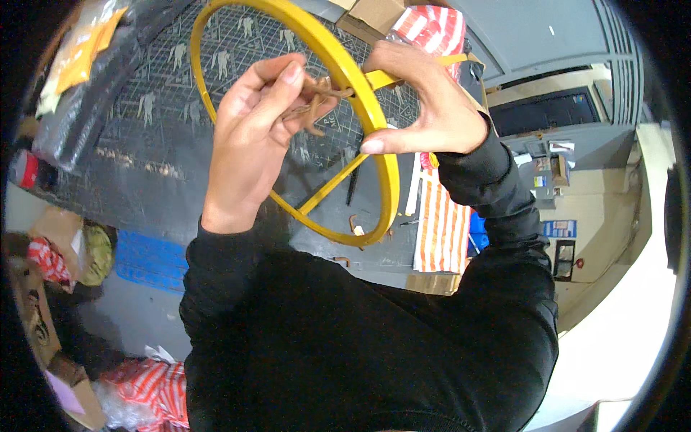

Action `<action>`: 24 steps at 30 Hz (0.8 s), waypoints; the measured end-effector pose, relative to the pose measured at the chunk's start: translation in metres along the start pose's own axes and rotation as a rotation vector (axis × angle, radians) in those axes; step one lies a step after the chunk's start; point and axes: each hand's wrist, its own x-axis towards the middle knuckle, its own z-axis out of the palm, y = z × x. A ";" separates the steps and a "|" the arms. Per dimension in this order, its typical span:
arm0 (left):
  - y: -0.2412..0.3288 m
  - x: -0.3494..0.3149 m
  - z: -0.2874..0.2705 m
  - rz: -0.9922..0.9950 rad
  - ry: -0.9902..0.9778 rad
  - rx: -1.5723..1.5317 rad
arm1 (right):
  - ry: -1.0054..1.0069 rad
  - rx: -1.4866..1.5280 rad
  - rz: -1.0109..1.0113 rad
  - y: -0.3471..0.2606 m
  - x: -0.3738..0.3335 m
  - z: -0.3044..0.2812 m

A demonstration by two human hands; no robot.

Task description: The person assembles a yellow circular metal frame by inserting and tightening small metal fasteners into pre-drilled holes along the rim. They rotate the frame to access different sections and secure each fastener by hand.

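Observation:
A large yellow hoop-shaped band (389,183) stands tilted above the table in front of me. A narrower yellow strip (331,183) crosses its lower part. My right hand (432,108) is closed on the hoop's right side, thumb against its edge, and another length of yellow strip runs behind this hand. My left hand (252,122), inside the hoop, pinches a thin brown strip (317,108) between thumb and fingers. That strip looks like leather cord and reaches the inner side of the band. How it joins the band is too small to make out.
The dark printed table (101,198) lies beneath. Plastic-wrapped packages (79,115) and a red-labelled bottle (27,170) sit at the left. Small brown scraps (356,227) and a thin black rod (353,186) lie near. An orange-striped bag (440,227) and cardboard box (371,18) stand rightward.

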 end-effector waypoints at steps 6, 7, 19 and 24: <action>0.007 0.004 -0.007 -0.096 0.100 0.008 | 0.082 -0.027 0.070 -0.012 -0.006 0.005; 0.009 0.005 -0.010 -0.103 0.095 -0.023 | 0.095 -0.023 0.078 -0.017 -0.008 0.007; 0.056 0.012 -0.010 0.183 -0.261 0.786 | 0.044 0.209 0.000 -0.012 -0.007 0.006; 0.058 0.020 -0.029 0.104 -0.388 0.818 | 0.022 0.184 0.067 -0.026 -0.010 0.007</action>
